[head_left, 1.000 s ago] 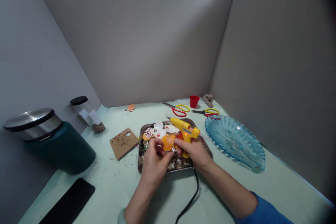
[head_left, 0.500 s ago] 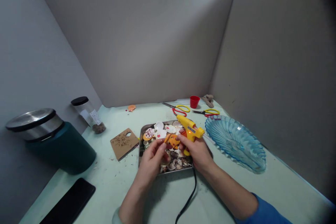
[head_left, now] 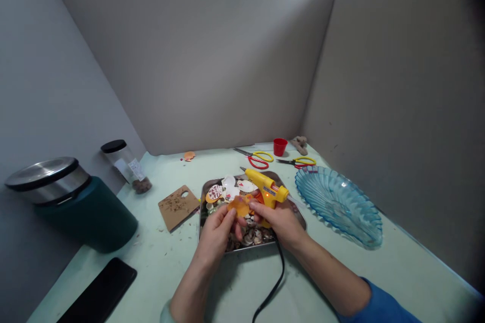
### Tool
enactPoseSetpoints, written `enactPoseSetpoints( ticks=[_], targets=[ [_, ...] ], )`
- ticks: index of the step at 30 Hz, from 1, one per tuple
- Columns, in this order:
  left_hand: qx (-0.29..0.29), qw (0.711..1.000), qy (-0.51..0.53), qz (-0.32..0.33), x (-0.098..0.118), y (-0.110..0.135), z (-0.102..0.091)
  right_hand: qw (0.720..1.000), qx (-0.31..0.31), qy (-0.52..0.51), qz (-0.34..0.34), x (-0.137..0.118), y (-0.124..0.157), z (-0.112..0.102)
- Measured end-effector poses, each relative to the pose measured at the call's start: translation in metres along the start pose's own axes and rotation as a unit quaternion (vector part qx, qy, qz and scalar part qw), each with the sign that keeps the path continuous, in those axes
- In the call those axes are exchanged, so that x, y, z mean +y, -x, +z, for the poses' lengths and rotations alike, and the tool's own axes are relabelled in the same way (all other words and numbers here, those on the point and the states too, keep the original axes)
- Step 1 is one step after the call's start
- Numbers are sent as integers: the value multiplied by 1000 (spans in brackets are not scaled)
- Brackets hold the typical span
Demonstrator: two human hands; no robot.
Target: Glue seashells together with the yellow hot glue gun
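Between thumb and fingers my left hand (head_left: 220,225) pinches a thin orange piece (head_left: 238,206), rounded and flat, perhaps a shell. My right hand (head_left: 278,218) is wrapped around the handle of a yellow hot glue gun (head_left: 267,185), whose nozzle points up and left. The thumb and forefinger of that hand reach the right edge of the orange piece. Below both hands lies a metal tray (head_left: 248,248) full of small shells, with white and spotted pieces at its back. A black cord (head_left: 279,282) runs from the glue gun toward me.
A blue glass dish (head_left: 341,207) stands at right. Behind the tray are two pairs of scissors (head_left: 259,160), a red cup (head_left: 280,147) and a brown lump (head_left: 299,144). Leftward are a brown board (head_left: 176,212), a jar (head_left: 129,166), a teal flask (head_left: 91,217) and a phone (head_left: 100,292).
The orange piece has turned from edge-on to show its flat face. The glue gun has shifted slightly left and lower, and my right fingertips have come closer to the piece.
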State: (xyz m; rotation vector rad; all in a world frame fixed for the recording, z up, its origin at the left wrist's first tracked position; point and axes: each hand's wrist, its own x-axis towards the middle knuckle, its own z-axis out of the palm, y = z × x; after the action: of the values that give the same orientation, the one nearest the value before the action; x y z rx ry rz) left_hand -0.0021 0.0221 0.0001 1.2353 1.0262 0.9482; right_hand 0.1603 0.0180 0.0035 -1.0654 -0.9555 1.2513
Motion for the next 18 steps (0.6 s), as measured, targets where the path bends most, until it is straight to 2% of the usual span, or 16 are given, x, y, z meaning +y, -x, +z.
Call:
enactPoseSetpoints(
  ticks=[11,18],
  targets=[
    [-13,1000,10,-5,-2,0,1,1000,-21,20,14,-7,4,1],
    [-2,1000,2,-12,0,1,2,998,-56,25,0,1,2,-2]
  ],
)
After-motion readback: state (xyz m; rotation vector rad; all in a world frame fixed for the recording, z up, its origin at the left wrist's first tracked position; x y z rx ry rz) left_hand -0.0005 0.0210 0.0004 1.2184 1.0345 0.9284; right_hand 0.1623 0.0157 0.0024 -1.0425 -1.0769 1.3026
